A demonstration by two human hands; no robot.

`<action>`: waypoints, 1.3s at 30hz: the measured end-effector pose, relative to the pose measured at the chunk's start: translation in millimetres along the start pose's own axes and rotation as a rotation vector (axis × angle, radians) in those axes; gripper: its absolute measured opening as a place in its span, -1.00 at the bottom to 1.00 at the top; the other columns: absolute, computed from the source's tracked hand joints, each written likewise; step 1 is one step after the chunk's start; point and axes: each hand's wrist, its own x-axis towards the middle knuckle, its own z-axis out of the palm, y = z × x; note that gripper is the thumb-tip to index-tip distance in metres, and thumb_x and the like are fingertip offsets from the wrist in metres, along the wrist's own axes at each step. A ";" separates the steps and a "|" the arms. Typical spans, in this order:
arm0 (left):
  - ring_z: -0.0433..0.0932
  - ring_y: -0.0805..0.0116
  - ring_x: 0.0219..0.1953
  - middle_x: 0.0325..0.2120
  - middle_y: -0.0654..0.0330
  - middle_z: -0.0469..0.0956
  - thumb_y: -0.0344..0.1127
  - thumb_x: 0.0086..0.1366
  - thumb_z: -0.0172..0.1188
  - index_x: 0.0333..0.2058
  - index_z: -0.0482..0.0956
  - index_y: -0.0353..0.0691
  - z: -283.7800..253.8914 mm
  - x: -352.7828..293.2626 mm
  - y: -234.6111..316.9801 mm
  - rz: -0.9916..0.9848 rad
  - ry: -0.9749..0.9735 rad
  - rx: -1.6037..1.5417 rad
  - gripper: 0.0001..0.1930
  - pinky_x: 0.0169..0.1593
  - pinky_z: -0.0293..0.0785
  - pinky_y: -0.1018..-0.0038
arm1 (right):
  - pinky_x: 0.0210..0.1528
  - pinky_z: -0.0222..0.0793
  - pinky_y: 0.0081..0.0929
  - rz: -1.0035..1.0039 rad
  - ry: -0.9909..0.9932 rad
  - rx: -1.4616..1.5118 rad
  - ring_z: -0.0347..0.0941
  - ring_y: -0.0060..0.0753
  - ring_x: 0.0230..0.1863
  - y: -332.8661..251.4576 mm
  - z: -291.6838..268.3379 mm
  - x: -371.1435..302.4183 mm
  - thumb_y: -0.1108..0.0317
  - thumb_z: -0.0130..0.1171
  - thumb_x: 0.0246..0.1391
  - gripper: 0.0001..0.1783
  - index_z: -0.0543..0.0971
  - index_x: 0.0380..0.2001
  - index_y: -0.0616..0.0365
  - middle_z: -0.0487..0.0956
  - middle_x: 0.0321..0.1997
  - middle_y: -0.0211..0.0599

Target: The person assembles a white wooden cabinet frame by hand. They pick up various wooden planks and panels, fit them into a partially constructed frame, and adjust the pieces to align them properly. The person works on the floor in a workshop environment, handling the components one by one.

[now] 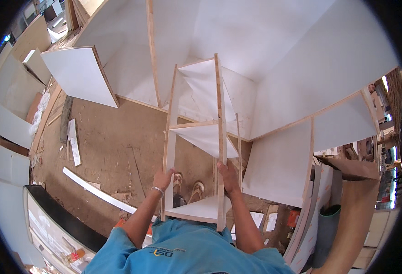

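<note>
Before me I hold a narrow white shelf unit (194,124) with bare wood edges, its near end against my body and its far end toward the large cabinet. My left hand (163,179), with a bracelet on the wrist, is closed round the left upright. On the other side my right hand (228,176) grips the right upright at about the same height. Cross shelves join the uprights at the far end, in the middle and near my waist. The fingertips of both hands are partly hidden behind the boards.
A large white cabinet carcass (292,55) with wood-edged dividers fills the far side and right. A loose white panel (77,73) leans at the left. White strips (100,192) and scraps lie on the brown floor (105,141). Rolled sheets (329,233) stand at the right.
</note>
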 end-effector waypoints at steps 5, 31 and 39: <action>0.68 0.04 -0.22 -0.35 -0.10 0.68 -0.03 0.26 0.24 -0.24 0.66 -0.35 6.8 -57.3 31.6 -0.043 0.173 -0.102 -0.59 -0.13 0.52 0.24 | 0.19 0.25 -0.30 -0.022 -0.108 0.016 0.39 -0.18 0.09 -1.6 -19.1 -15.3 -0.01 0.18 0.09 -0.25 0.35 0.16 0.38 0.48 0.07 0.02; 0.57 0.15 -0.17 -0.14 -0.03 0.53 -0.32 0.41 0.05 0.09 0.33 -0.45 171.3 -148.3 -38.7 -0.317 0.531 -0.980 -0.63 -0.16 0.53 0.35 | 0.08 0.36 -0.14 -0.236 -0.602 -0.640 0.50 0.05 0.04 -38.5 -34.8 30.2 -0.08 0.31 -0.08 -0.15 0.37 0.14 0.34 0.53 0.02 0.20; 0.46 0.09 0.10 0.15 -0.12 0.39 -0.19 0.45 0.02 0.23 0.19 -0.52 177.4 -149.7 -54.2 -0.481 0.403 -0.670 -0.44 0.16 0.40 0.30 | 0.03 0.40 -0.09 -0.253 -0.623 -0.671 0.54 0.19 -0.04 -53.5 -48.9 24.2 -0.10 0.31 -0.11 -0.16 0.39 0.13 0.27 0.58 -0.08 0.25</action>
